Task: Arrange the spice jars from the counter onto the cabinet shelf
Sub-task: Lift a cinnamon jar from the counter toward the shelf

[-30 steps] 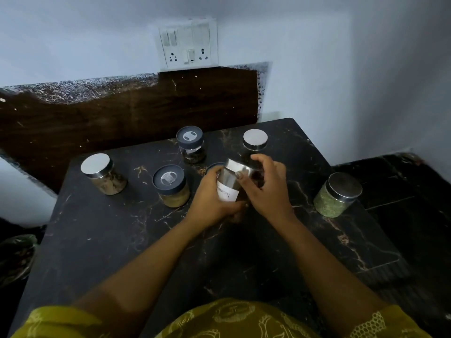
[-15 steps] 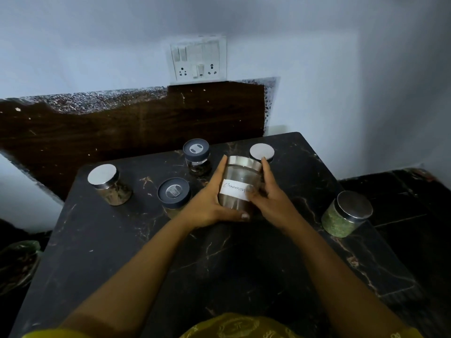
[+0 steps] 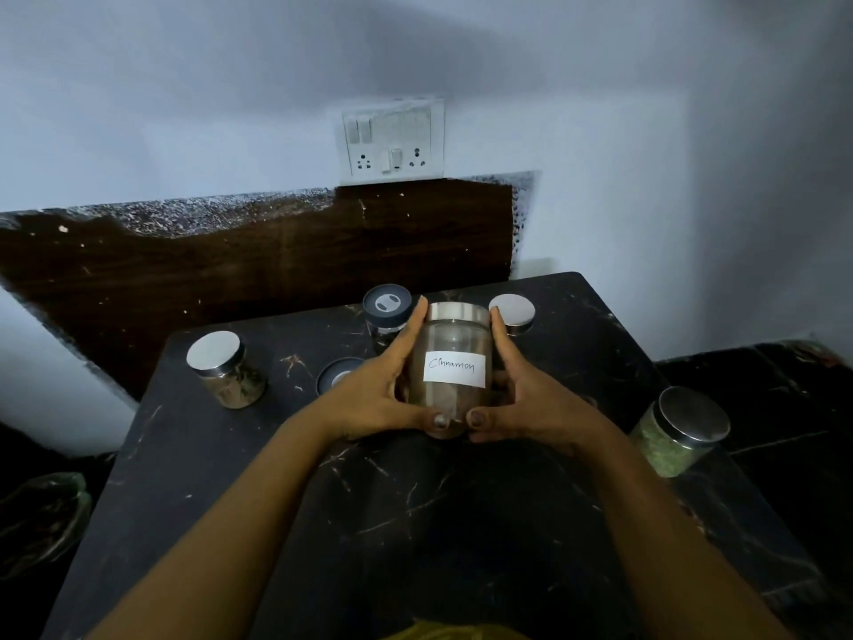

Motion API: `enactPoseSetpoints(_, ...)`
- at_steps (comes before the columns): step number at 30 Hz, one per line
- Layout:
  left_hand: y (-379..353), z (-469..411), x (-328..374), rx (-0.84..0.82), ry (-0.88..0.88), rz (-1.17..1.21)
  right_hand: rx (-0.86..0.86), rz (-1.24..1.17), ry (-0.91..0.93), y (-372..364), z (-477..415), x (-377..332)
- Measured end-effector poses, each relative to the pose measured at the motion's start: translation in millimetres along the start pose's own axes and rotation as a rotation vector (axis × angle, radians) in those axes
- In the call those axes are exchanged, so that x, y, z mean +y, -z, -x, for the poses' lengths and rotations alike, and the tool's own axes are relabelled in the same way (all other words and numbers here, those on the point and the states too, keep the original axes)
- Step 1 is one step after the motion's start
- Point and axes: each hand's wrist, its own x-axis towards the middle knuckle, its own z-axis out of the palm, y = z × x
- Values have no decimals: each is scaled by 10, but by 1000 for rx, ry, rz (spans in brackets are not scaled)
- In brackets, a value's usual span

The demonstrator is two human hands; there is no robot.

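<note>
Both our forearms reach forward over the dark counter (image 3: 415, 524) and converge at its middle. Our left hand (image 3: 374, 399) and right hand (image 3: 531, 404) cup a glass jar (image 3: 454, 362) from either side, fingers stretched up along its walls to the steel lid and thumbs meeting at its lower front. Both hands are closed around it, holding it upright; we cannot tell whether its base touches the counter. A white label (image 3: 454, 370) faces us, reading "Cinnamon", and brown spice fills the lower part.

Other jars stand on the counter. A steel-lidded jar (image 3: 226, 369) of brownish spice sits at far left. A dark-lidded jar (image 3: 387, 307) stands behind our left fingers, and another dark lid (image 3: 337, 374) shows just beside our left hand. A white-lidded jar (image 3: 513, 311) stands behind our right fingers. A jar of green herbs (image 3: 678, 431) leans near the right edge.
</note>
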Motion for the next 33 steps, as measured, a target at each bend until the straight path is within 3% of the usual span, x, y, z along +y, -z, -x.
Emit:
enactPoseSetpoints(16, 915, 395, 264, 183, -56, -203, -63, 127, 170, -382, -417, -817)
enactPoseSetpoints(23, 1604, 573, 731, 382, -121, -385, 19, 326, 373, -532, -700, -1639)
enactPoseSetpoints(33, 2681, 625, 1496, 652, -313, -354, 199, 527, 720, -565, -1057, -3074)
